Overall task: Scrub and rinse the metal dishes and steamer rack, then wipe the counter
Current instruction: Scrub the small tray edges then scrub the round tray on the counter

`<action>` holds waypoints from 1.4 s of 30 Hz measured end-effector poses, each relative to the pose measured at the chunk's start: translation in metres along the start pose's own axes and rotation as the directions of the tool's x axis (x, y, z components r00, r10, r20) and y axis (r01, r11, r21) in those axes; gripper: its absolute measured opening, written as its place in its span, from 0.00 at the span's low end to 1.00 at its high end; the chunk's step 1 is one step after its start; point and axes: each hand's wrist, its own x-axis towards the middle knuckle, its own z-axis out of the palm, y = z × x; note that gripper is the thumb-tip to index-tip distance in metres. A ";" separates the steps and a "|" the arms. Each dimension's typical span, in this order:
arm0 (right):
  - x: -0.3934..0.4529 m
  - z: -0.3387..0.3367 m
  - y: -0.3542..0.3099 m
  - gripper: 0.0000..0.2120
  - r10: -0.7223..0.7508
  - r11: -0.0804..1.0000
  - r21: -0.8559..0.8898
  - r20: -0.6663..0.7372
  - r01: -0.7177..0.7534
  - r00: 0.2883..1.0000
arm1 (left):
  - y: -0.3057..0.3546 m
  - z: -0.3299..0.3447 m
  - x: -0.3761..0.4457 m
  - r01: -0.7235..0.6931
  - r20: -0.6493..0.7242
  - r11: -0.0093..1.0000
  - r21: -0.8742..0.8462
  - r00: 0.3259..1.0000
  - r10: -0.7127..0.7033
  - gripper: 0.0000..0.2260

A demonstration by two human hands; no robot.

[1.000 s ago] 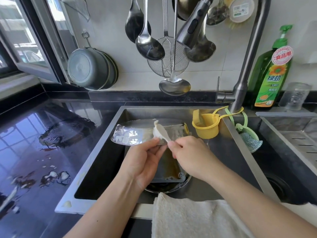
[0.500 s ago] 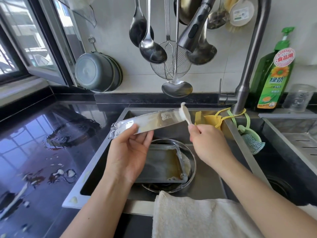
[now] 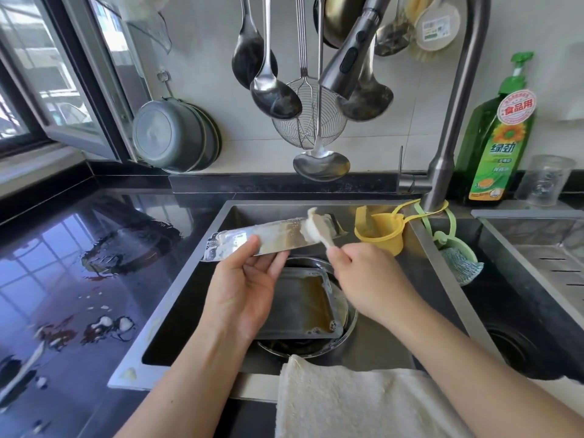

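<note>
Fingers of our left hand grip the soapy metal dish; our right hand pinches a scrubbing cloth; rinsing, the tray and the spattered surface remain.

Pretty cramped over the sink right now. Middle blocked by a metal dish held tilted above the basin, left hand gripping its near edge, right hand pushing a foamy scrubber against its far end. Below that, a rectangular tray of brown water sitting on a round dish, filling the basin floor. Open water-free strip along the basin's left wall. Overhead: ladles, a strainer and the faucet head hanging low. Yellow cup crowding the back right corner. Towel draped over the front rim. Left counter open but wet, with scraps.
</note>
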 end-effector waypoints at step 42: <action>0.006 -0.009 -0.002 0.27 0.028 0.997 0.065 0.062 -0.032 0.998 | 0.007 -0.005 0.005 -0.024 -0.004 1.000 0.003 1.000 0.024 0.12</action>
